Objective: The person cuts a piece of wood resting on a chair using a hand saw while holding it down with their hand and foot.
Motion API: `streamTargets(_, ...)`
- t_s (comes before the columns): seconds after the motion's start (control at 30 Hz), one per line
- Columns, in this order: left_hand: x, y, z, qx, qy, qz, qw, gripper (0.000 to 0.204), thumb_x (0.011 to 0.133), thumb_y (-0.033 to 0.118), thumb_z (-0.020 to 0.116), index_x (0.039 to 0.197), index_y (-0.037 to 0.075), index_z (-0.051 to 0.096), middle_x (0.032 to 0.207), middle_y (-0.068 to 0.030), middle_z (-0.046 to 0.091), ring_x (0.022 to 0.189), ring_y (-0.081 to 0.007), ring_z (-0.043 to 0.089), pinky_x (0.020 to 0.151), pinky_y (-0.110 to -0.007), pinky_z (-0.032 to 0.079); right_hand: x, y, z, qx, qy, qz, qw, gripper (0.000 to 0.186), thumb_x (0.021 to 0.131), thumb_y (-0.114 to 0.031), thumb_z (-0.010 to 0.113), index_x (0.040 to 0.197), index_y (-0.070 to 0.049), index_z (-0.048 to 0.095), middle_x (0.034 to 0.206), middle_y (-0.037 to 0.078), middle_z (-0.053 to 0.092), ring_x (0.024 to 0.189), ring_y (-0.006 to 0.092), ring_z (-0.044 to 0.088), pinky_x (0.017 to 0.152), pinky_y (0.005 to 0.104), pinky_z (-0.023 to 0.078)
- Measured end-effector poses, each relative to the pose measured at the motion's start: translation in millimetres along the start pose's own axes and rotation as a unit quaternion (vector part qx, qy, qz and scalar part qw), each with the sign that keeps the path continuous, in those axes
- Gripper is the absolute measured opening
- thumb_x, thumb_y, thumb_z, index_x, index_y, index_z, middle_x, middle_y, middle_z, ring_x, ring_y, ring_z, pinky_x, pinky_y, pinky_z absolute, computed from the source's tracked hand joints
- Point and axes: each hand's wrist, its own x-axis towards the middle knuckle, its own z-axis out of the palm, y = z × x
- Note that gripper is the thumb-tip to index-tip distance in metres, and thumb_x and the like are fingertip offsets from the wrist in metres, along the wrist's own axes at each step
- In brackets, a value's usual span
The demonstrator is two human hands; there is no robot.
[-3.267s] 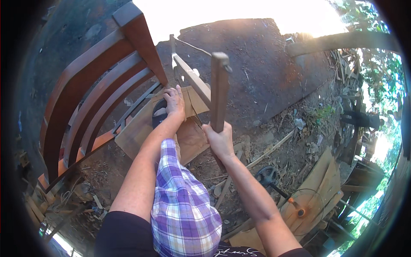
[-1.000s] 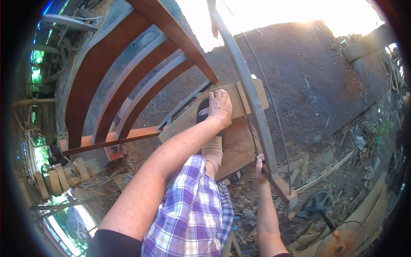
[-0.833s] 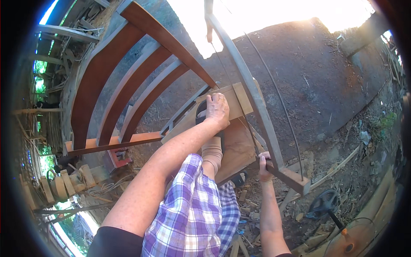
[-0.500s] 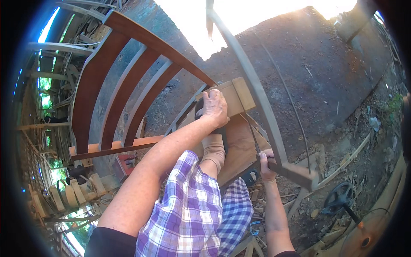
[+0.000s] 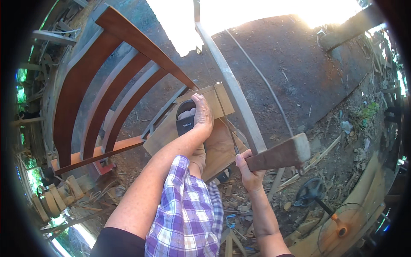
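Note:
My right hand (image 5: pixel 250 171) is closed around the grip end of a wooden frame saw (image 5: pixel 231 88). The saw's thin blade (image 5: pixel 220 102) stretches away from me and crosses a pale wooden board (image 5: pixel 222 96). On that board, beside the blade, my left hand (image 5: pixel 203 115) presses down with its fingers stretched out. My foot in a black sandal (image 5: pixel 185 125) rests on the wood just left of this hand. Beneath the board is a brown wooden support (image 5: pixel 220 150), partly hidden by my leg.
A reddish-brown slatted wooden frame (image 5: pixel 141 36) stands at the left. A fan (image 5: pixel 342 229) and a dark wheel-shaped base (image 5: pixel 309 191) lie at the lower right among wood scraps. A wooden beam (image 5: pixel 351 28) juts in at the far right.
The saw has moved and tilted in my right hand, its near end now broad to the view. My left fingers have straightened, uncovering the sandal. The whole view has shifted.

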Motion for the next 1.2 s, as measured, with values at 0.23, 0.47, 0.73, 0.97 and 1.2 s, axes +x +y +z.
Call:
streamTargets(0.23,-3,-7,0,-0.059,0.031,0.007,0.998,0.057,0.072,-0.003,0.069,0.128,-0.006,0.056,0.132,-0.0259,0.053,0.124,-0.0422,0.047,0.101,-0.063,0.033,-24,-33,16,0.035,0.010,0.054,0.998,0.009,0.089,-0.006,0.060,0.086,-0.004,0.052,0.069,0.005,0.055,0.062,0.0136,0.053,0.061,0.0301,0.047)
streamTargets(0.47,2,-6,-5,-0.032,-0.009,0.007,0.999,0.051,0.083,0.009,0.059,0.130,-0.008,0.053,0.134,-0.0286,0.050,0.125,-0.0445,0.046,0.102,-0.061,0.033,-68,-79,-17,0.075,0.064,-0.075,0.992,0.016,0.087,-0.006,0.060,0.090,-0.006,0.045,0.068,0.005,0.051,0.060,0.0160,0.052,0.064,0.0349,0.048)
streamTargets(0.73,17,-11,-9,-0.196,-0.091,0.037,0.976,0.050,0.094,0.024,0.048,0.136,-0.003,0.050,0.144,-0.0240,0.044,0.133,-0.0445,0.038,0.095,-0.059,0.037,-48,-65,-57,-0.007,0.104,-0.043,0.994,0.014,0.088,-0.006,0.060,0.088,-0.006,0.046,0.067,0.005,0.050,0.062,0.0150,0.050,0.068,0.0337,0.046)
streamTargets(0.97,63,-67,-3,-0.496,-0.153,0.157,0.840,0.034,0.087,0.024,0.058,0.113,0.006,0.069,0.121,-0.0153,0.065,0.118,-0.0325,0.059,0.094,-0.055,0.040,-36,-62,-38,0.043,0.089,-0.058,0.993,0.013,0.087,-0.006,0.059,0.089,-0.006,0.046,0.068,0.005,0.051,0.062,0.0144,0.050,0.068,0.0341,0.047)
streamTargets(1.2,52,-40,-11,-0.334,-0.074,0.095,0.935,0.057,0.076,0.039,0.076,0.118,0.003,0.062,0.114,-0.0181,0.065,0.115,-0.0354,0.059,0.094,-0.053,0.042,-24,-55,-22,0.075,0.066,-0.031,0.994,0.016,0.087,-0.008,0.062,0.089,-0.005,0.046,0.069,0.005,0.051,0.062,0.0150,0.051,0.067,0.0345,0.048)
